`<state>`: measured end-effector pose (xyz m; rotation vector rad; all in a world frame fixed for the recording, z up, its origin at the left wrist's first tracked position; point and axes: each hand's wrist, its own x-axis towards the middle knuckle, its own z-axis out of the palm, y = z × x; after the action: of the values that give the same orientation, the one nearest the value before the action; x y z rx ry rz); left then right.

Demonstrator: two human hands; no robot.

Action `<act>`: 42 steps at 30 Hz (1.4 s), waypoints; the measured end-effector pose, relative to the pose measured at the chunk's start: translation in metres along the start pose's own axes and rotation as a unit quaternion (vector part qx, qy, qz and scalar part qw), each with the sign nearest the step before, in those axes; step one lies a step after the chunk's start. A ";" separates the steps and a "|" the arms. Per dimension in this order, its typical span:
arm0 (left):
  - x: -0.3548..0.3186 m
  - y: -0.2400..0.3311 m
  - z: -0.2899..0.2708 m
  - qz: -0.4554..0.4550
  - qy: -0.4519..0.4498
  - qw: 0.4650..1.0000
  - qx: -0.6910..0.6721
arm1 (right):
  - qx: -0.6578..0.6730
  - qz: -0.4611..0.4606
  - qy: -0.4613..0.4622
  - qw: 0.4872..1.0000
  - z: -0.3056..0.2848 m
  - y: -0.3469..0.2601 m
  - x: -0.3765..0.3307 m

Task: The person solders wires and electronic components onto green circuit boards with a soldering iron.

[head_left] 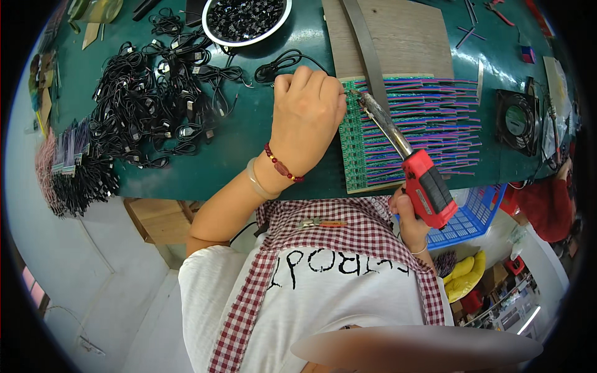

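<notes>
My right hand [410, 222] is wrapped round the handle of a red and black soldering gun [429, 189]. The gun's metal tip points up and left to the far left corner of a green circuit board panel [353, 149]. Rows of blue, pink and black wires [423, 133] stretch rightward from the panel. My left hand [309, 109] is closed in a pinch at that same corner, beside the tip. A black cable [289, 61] runs from behind the knuckles to its fingertips; the pinched end itself is mostly hidden.
A large pile of black cables [155, 102] spreads over the green table [230, 146] at left. Beyond it stands a white bowl [288, 15] of small black parts. A metal bar [364, 43] lies across a wooden board [410, 37]. A fan [518, 122] is at right, above a blue basket [463, 224].
</notes>
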<state>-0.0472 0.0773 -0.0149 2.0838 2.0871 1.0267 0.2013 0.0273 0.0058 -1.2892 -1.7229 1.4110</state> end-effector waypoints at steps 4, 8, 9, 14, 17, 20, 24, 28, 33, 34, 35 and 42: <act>-0.001 -0.001 0.001 0.004 0.010 1.000 -0.009 | -0.027 0.008 -0.002 1.000 0.001 -0.003 -0.001; -0.003 -0.001 0.000 0.004 0.013 1.000 -0.014 | -0.021 0.036 -0.003 0.999 -0.003 0.003 -0.007; -0.003 -0.001 -0.001 0.004 0.013 1.000 -0.015 | -0.023 0.055 -0.017 0.998 -0.006 0.006 -0.009; -0.003 -0.001 0.000 0.001 0.017 1.000 -0.021 | -0.023 0.027 -0.004 0.999 -0.002 0.001 -0.007; -0.003 0.000 -0.002 0.004 0.014 1.000 -0.018 | -0.031 -0.002 -0.008 0.999 -0.003 0.001 -0.007; -0.003 0.001 -0.002 0.010 0.017 1.000 -0.015 | -0.026 0.000 -0.005 1.000 -0.002 0.002 -0.007; -0.003 0.000 -0.003 0.016 0.020 1.000 -0.012 | -0.026 -0.001 -0.001 1.000 -0.002 0.006 -0.010; -0.003 0.001 -0.003 0.022 0.016 1.000 -0.007 | 0.025 0.070 0.013 0.997 0.000 -0.001 -0.011; -0.002 0.002 -0.007 0.027 -0.013 1.000 0.006 | 0.030 0.048 0.006 0.998 0.000 -0.001 -0.009; -0.002 0.002 -0.007 0.027 -0.013 1.000 0.006 | 0.030 0.048 0.006 0.998 0.000 -0.001 -0.009; -0.002 0.002 -0.006 0.028 -0.018 0.999 0.014 | 0.025 0.050 -0.001 0.998 -0.001 -0.001 -0.009; 0.000 0.003 -0.009 0.033 -0.042 0.998 0.029 | 0.004 0.065 -0.006 0.998 -0.003 0.004 -0.012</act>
<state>-0.0491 0.0728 -0.0067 2.1968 2.0464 0.8788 0.2094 0.0179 0.0046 -1.4142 -1.6639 1.4993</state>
